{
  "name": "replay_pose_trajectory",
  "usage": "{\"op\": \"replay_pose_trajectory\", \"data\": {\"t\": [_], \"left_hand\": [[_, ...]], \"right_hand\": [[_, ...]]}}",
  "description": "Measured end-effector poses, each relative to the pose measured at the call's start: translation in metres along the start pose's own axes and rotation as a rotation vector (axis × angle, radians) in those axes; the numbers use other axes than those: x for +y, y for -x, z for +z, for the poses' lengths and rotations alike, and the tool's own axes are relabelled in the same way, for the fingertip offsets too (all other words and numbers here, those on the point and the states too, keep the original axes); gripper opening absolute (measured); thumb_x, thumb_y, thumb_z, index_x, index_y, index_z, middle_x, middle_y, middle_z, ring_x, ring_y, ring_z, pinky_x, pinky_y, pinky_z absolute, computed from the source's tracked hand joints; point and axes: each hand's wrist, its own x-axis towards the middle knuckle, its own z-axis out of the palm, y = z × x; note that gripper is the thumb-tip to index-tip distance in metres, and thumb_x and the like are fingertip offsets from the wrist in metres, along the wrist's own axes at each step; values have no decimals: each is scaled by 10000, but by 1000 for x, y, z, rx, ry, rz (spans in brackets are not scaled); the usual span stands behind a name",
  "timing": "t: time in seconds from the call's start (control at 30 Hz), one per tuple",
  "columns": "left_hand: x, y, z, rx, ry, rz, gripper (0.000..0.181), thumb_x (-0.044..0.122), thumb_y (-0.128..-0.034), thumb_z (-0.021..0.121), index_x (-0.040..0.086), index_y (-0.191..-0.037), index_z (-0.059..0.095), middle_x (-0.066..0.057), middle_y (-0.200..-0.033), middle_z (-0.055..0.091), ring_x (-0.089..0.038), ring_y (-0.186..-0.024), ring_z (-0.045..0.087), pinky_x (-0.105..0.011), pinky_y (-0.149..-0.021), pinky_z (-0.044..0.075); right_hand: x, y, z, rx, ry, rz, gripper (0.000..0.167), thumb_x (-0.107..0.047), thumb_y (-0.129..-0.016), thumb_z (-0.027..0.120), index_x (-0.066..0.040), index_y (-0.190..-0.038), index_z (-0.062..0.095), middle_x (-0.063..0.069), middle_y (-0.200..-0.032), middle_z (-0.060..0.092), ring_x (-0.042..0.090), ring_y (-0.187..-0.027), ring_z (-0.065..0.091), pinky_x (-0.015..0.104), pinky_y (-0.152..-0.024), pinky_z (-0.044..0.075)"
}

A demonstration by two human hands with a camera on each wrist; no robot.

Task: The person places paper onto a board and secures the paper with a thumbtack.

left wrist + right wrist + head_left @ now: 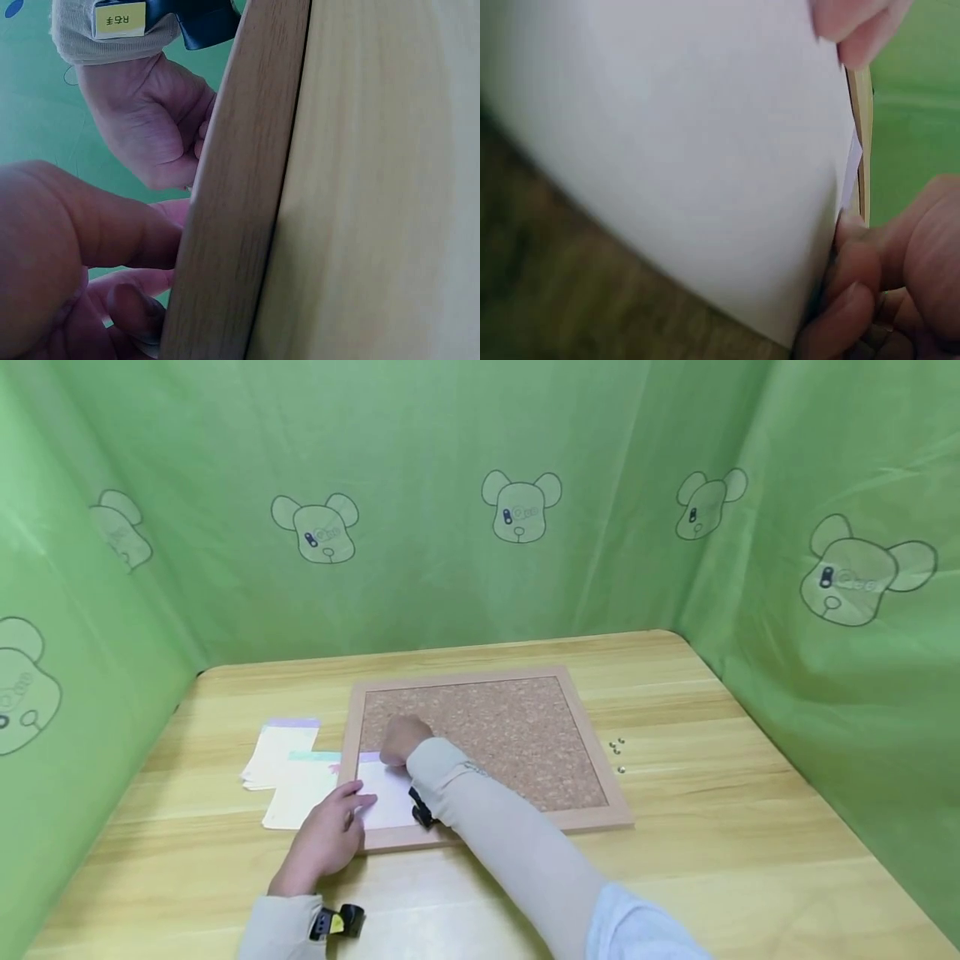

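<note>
A white sheet with a purple top strip [390,797] lies over the lower left of a wood-framed corkboard [517,735]. My right hand [405,739] is curled at the sheet's upper right corner, its fingertips [847,304] against the paper edge. A tiny glint under that hand in the left wrist view looks like a thumbtack, mostly hidden. At the board's lower left corner, my left hand [330,831] rests across the frame with extended fingers touching the sheet. In the left wrist view the frame's wooden edge [232,180] stands beside its fingers.
Left of the board lie a sheet with a teal strip [300,789] and a small stack of sheets with a purple strip [281,752]. Several small shiny thumbtacks [617,748] are scattered right of the board. Green curtains [450,568] surround the wooden table [712,827].
</note>
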Motion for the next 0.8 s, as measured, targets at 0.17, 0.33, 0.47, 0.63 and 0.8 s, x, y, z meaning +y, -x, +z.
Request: {"op": "replay_pose_trajectory", "data": {"t": [0.17,0.33,0.47,0.63,0.8], "left_hand": [[0,-1,1,-1,-7,-8,385,-33,-862,540,4,-1231,643,-215,-1448,427,-463,-1306,392,-581,-1074,310],[0,-1,1,7,-2,-9,381,-43,-856,542,-6,-1220,647,-217,-1437,440,-463,-1298,403,-575,-1072,317],[0,-1,1,19,1,1,378,-44,-848,549,-11,-1209,652,-215,-1426,455,-461,-1289,415,-568,-1071,323],[-1,-1,0,27,4,-4,373,-37,-846,558,-7,-1206,654,-205,-1423,463,-460,-1293,412,-574,-1072,316],[-3,-2,0,31,21,2,370,-44,-831,576,-27,-1193,653,-197,-1409,482,-458,-1289,418,-575,-1073,313]], "right_hand": [[1,4,-1,10,15,-43,161,-68,-796,637,-105,-646,593,37,-677,603,163,-559,551,250,-460,449],[3,11,-2,-8,12,-107,167,-63,-837,652,-78,-682,592,45,-659,590,162,-550,545,246,-457,450],[9,18,-7,-9,1,-136,169,-145,-864,679,-87,-749,569,19,-676,557,154,-602,525,235,-521,441],[18,24,-10,-48,-181,-92,208,-80,-819,658,-115,-708,486,-12,-599,528,116,-511,496,214,-449,395],[33,30,-10,-96,-654,-12,181,91,-779,571,-61,-743,478,37,-568,560,105,-464,536,186,-427,459]]}}
